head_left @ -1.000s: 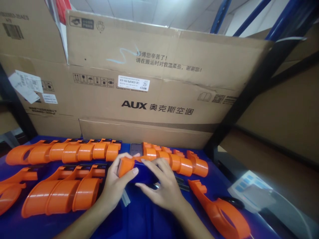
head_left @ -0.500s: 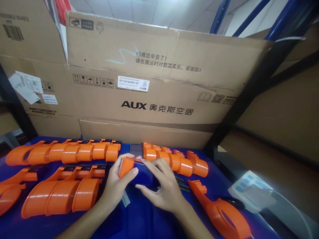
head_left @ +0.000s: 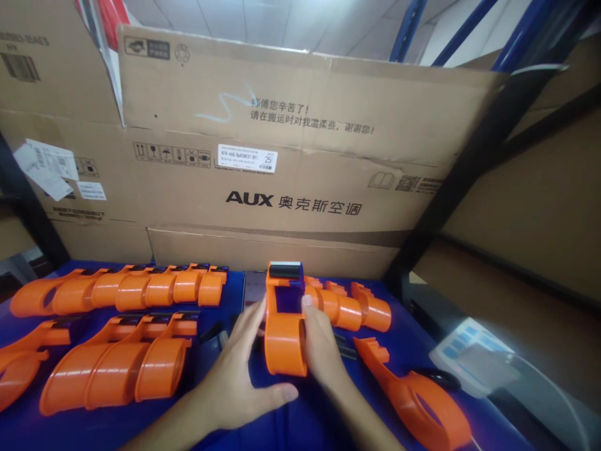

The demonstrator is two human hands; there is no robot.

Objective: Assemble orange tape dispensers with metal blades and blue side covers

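An orange tape dispenser [head_left: 285, 343] stands upright between my hands, with a black roller and a pale toothed strip at its top. My right hand [head_left: 323, 344] grips its right side, thumb near the dark blue part, other fingers hidden behind it. My left hand [head_left: 244, 376] is at its left side, thumb stretched out below and apart from the fingers; the fingertips pass behind the dispenser's edge. Several orange dispensers with black rollers [head_left: 162, 369] lie in two rows on the left of the blue table surface [head_left: 220, 432].
More orange dispensers [head_left: 350, 313] line the back right. A single orange frame [head_left: 417, 401] lies at the front right, beside a black object and a white-and-blue device [head_left: 476, 357] with a cable. Behind stands a large cardboard box [head_left: 291, 169]; a dark post [head_left: 451, 181] slants at right.
The dispenser has been turned upright, showing its round body and roller. My right hand has closed on its side; my left hand has moved lower and opened its thumb away.
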